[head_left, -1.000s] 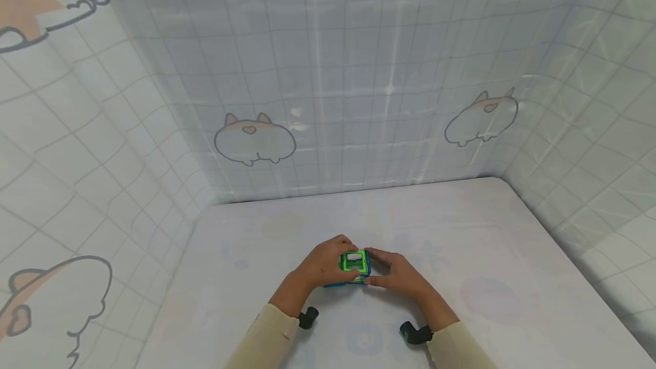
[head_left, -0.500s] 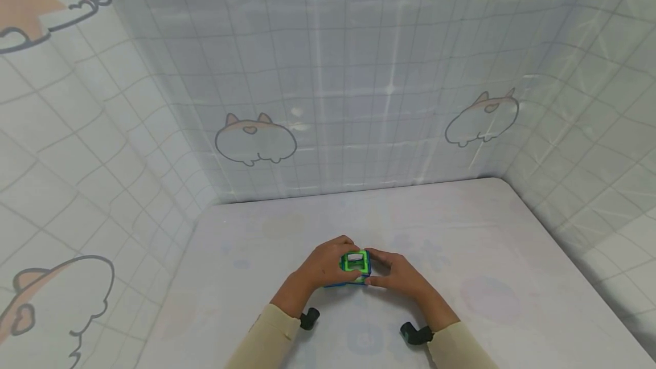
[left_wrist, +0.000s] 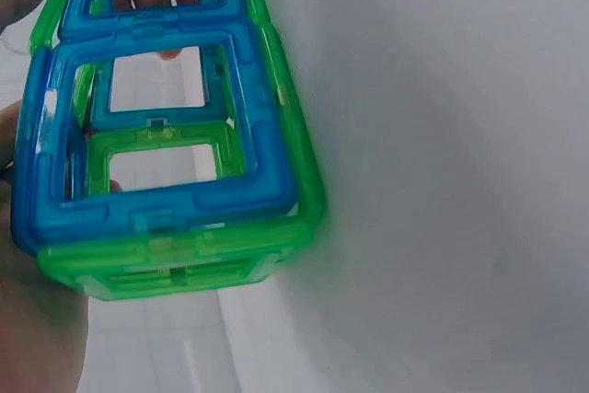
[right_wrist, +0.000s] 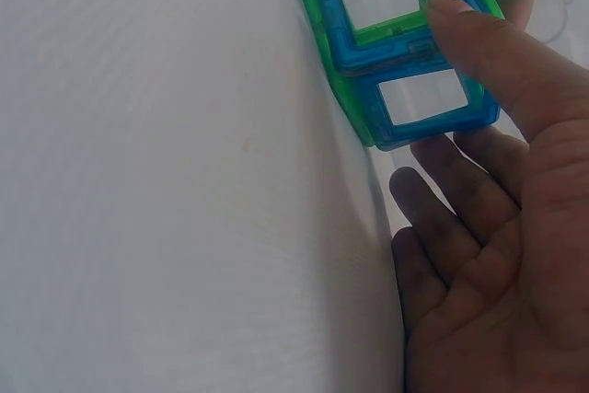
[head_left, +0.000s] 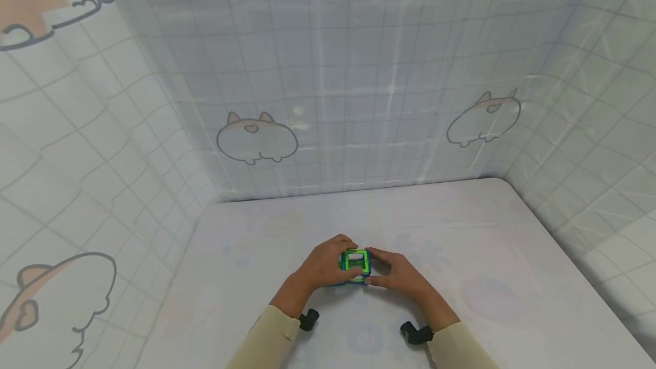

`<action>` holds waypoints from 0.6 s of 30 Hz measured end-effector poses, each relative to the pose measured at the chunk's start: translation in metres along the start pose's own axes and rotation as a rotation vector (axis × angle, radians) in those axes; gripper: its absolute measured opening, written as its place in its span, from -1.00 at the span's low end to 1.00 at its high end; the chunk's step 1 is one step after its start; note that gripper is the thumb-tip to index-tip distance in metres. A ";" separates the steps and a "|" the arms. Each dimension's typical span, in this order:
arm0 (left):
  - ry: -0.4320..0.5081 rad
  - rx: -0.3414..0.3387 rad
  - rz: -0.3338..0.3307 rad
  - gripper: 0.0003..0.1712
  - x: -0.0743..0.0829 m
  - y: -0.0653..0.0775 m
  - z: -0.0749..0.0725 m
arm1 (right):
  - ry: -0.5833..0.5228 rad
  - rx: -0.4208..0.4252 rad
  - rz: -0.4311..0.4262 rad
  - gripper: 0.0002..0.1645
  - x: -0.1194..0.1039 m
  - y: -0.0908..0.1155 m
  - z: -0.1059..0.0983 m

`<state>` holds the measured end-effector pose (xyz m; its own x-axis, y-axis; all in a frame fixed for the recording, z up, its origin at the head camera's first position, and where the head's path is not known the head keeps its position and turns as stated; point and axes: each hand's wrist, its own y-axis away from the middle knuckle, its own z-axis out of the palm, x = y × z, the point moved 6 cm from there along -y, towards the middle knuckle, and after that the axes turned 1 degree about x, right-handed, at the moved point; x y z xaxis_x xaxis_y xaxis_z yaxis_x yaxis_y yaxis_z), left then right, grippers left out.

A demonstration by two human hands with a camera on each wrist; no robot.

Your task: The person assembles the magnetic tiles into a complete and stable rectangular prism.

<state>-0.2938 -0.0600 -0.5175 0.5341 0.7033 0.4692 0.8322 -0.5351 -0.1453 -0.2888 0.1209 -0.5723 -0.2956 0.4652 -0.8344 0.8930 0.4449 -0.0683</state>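
Observation:
A box-shaped block of green and blue magnetic tiles (head_left: pixel 365 254) stands on the table between both hands. Its square frames have open middles; the left wrist view shows blue tiles (left_wrist: pixel 271 158) along one long side, edged in green. My left hand (head_left: pixel 323 263) grips the block from the left and over its top, hiding much of that end. My right hand (head_left: pixel 402 272) holds its right end between thumb and fingers. In the right wrist view the thumb presses a blue tile (right_wrist: pixel 345 43), and the lower fingers spread loosely below the block.
The white table (head_left: pixel 435 221) has faint printed patterns. A pale gridded curtain (head_left: pixel 338 101) with cartoon dogs rises behind it and along both sides. Black wrist mounts (head_left: pixel 416 333) sit at the cuffs of the cream sleeves.
The hands and the tile block stay nearly in place. The head view has shifted very slightly.

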 end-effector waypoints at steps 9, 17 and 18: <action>0.137 0.095 -0.072 -0.46 -0.012 0.011 -0.013 | 0.007 0.001 0.048 -0.04 0.003 0.001 0.002; 0.230 0.171 -0.101 -0.41 -0.023 0.027 -0.025 | 0.025 0.010 0.056 -0.06 0.003 0.001 0.002; 0.238 0.183 -0.096 -0.40 -0.024 0.029 -0.027 | 0.029 0.011 0.056 -0.06 0.003 0.001 0.002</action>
<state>-0.2860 -0.1050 -0.5097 0.4204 0.6056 0.6757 0.9014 -0.3637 -0.2348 -0.2882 0.1210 -0.5763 -0.2546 0.5115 -0.8207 0.9121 0.4090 -0.0281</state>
